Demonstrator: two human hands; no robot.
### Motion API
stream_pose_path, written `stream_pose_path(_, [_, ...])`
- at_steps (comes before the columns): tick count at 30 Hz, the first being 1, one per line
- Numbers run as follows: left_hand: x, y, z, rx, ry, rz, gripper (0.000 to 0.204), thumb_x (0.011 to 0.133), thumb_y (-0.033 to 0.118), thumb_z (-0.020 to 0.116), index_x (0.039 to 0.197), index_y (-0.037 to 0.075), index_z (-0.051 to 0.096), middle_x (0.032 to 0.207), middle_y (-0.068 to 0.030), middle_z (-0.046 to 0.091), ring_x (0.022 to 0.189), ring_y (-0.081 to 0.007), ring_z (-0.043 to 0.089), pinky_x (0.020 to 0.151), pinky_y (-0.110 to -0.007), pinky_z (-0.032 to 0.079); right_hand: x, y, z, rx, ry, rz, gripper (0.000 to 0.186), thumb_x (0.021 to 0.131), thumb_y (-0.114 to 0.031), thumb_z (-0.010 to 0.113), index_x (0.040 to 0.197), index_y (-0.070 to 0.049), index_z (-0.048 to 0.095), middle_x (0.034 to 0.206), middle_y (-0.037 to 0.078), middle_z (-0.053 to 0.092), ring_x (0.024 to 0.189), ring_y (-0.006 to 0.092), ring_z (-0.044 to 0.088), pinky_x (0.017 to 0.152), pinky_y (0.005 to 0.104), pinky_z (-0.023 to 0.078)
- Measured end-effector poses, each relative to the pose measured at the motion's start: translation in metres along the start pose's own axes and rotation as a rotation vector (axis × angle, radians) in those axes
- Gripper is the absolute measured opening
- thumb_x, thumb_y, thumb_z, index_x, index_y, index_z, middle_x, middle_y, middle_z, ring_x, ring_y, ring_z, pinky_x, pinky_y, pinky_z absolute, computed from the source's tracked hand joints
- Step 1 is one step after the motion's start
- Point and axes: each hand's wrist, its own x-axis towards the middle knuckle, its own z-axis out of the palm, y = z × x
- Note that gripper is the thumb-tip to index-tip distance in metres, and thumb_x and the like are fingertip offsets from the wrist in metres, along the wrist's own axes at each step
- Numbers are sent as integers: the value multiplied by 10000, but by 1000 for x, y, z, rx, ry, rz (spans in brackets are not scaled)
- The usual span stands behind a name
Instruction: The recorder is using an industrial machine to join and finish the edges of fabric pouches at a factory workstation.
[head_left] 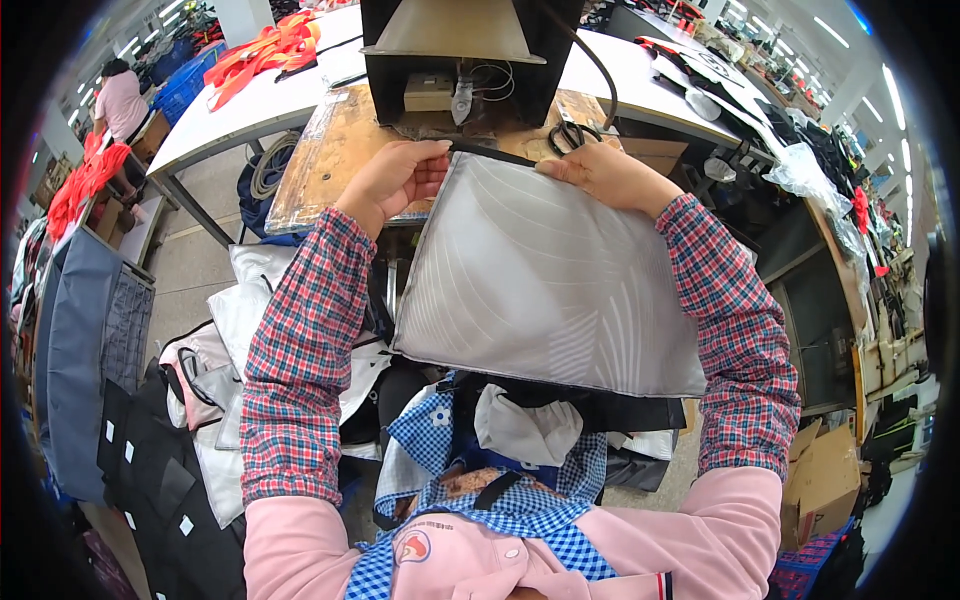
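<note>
A grey fabric panel [540, 280] with pale curved lines and dark bound edges hangs spread in front of me. My left hand [402, 175] is closed, pinching the panel's upper left corner between thumb and fingers. Farther right along the same top edge, my right hand [612, 173] grips the panel with its thumb on the front; its other fingers are partly hidden behind. A black strip [500, 156] runs along the top edge between the hands. Just beyond my right hand are black-handled scissors [570, 135] on the wooden worktop [325, 150].
A dark machine housing [400, 75] with a metal hood stands straight ahead. White tables [235, 115] flank it, one carrying orange straps [270, 50]. Silvery and black fabric pieces [160, 470] lie low at left. A cardboard box [820, 485] sits at lower right. Another person [122, 100] is far left.
</note>
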Motion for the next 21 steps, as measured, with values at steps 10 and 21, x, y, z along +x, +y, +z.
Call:
stream_pose_path(10, [29, 3, -1, -107, 49, 60, 103, 926, 142, 585, 941, 58, 642, 836, -6, 634, 746, -106, 609, 689, -234, 520, 17, 8, -5, 19, 50, 13, 603, 967, -534, 437, 1064, 5, 689, 1002, 201, 681, 944, 322, 654, 864, 359, 490])
stream_pose_path(21, [37, 2, 0, -98, 89, 117, 105, 924, 154, 599, 946, 67, 653, 838, 5, 633, 744, -93, 602, 694, -234, 515, 28, 22, -2, 5, 78, -7, 493, 985, -443, 475, 1136, -12, 660, 897, 183, 693, 769, 238, 664, 756, 339, 516])
